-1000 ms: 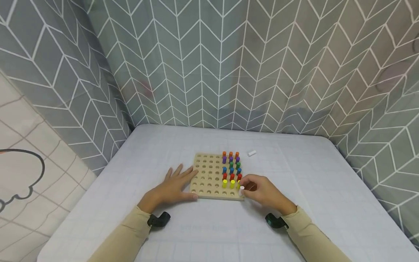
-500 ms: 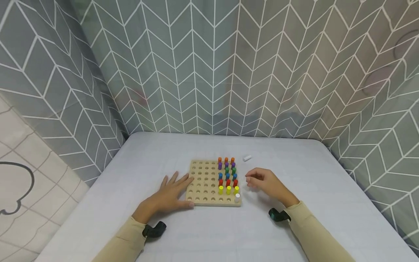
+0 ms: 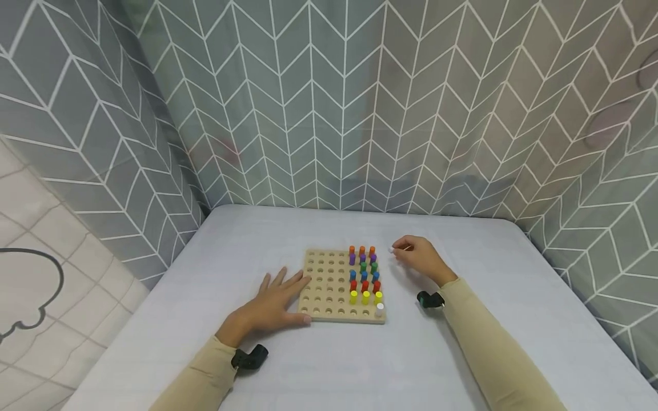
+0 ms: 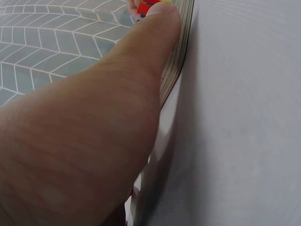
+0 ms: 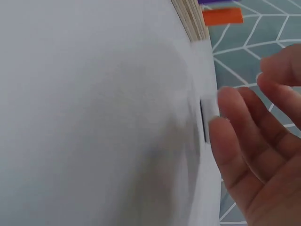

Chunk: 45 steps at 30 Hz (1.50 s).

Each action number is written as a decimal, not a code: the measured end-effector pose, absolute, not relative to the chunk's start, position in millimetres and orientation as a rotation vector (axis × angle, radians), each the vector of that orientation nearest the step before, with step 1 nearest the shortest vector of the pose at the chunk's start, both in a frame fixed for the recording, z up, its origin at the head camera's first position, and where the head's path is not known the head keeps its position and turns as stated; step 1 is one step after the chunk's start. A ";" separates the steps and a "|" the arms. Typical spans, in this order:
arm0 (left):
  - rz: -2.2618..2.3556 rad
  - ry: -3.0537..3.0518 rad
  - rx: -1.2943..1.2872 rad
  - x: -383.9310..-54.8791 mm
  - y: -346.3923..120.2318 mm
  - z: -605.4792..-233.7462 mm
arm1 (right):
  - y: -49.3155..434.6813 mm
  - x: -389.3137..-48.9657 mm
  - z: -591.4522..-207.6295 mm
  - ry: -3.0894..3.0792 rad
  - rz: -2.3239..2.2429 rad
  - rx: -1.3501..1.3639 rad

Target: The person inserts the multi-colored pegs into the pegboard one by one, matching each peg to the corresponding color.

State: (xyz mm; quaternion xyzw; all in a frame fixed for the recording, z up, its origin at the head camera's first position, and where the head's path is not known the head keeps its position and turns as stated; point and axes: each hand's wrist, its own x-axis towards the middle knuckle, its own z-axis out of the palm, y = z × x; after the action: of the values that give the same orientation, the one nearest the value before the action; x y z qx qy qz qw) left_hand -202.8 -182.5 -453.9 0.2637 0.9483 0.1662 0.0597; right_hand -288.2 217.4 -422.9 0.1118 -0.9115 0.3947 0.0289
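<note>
A square wooden pegboard (image 3: 334, 291) lies on the table, with coloured pegs standing in its right-hand columns. My left hand (image 3: 269, 305) lies spread at the board's left side, with fingertips and thumb at its edge. In the left wrist view its thumb (image 4: 160, 28) reaches along the board's side. Beyond the board's far right corner, my right hand (image 3: 418, 257) is at a loose white peg (image 5: 208, 117) lying on the table. Its fingers (image 5: 223, 136) overlap the peg in the right wrist view and are apart from one another. Another white peg (image 3: 379, 309) stands in the near right corner hole.
The board's left columns hold bare holes. Yellow pegs (image 3: 365, 297), red pegs (image 3: 364, 286), blue, green, purple and orange pegs (image 3: 362, 250) stand in rows. A white cloth covers the table (image 3: 319, 365), and a patterned curtain (image 3: 308, 114) hangs behind it.
The right hand let go of a white peg in the board's near right corner, then moved away and forward to the loose white peg. The left hand stayed at the board.
</note>
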 end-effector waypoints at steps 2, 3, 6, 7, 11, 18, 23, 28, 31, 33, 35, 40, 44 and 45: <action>0.505 2.870 0.794 -202.1 -180.4 -455.8 | 220.5 -292.0 -423.6 -2.807 1.159 0.326; 0.506 2.872 0.792 -201.4 -179.8 -456.0 | 221.5 -293.9 -424.3 -2.801 1.139 0.321; 0.512 2.874 0.794 -198.9 -179.6 -453.3 | 223.0 -299.3 -425.9 -2.803 1.120 0.313; 0.510 2.872 0.791 -198.4 -179.8 -452.1 | 223.1 -301.4 -426.6 -2.804 1.120 0.312; 0.501 2.875 0.799 -199.0 -180.6 -450.1 | 223.2 -309.7 -429.4 -2.843 1.098 0.288; 0.490 2.872 0.783 -200.9 -181.3 -452.9 | 219.1 -318.3 -433.9 -2.922 1.079 0.284; 0.510 2.871 0.787 -200.7 -181.2 -448.8 | 214.9 -320.2 -433.6 -2.945 1.029 0.251; 0.525 2.867 0.795 -200.1 -180.7 -447.4 | 214.0 -320.6 -433.8 -2.953 1.003 0.214; 0.514 2.872 0.799 -201.0 -180.0 -449.8 | 216.2 -320.6 -435.2 -2.969 0.978 0.183; 0.501 2.878 0.801 -202.1 -179.3 -451.5 | 218.0 -320.4 -435.9 -2.978 0.966 0.160; 0.490 2.878 0.797 -202.8 -178.6 -452.5 | 219.3 -319.8 -436.4 -2.980 0.968 0.144; 0.501 2.873 0.779 -202.5 -178.0 -451.5 | 220.6 -314.9 -436.7 -2.948 1.029 0.138; 0.474 2.875 0.773 -202.9 -178.9 -452.5 | 222.2 -308.0 -439.5 -2.917 1.142 0.084; 0.473 2.875 0.772 -203.0 -179.4 -452.8 | 222.7 -306.2 -440.3 -2.909 1.171 0.066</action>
State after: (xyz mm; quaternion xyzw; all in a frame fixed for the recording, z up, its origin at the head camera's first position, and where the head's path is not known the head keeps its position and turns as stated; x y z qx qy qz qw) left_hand -203.0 -179.4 -452.8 0.2556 0.9519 0.1567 0.0639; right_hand -306.2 222.7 -440.3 0.0210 -0.9275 0.3733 0.0027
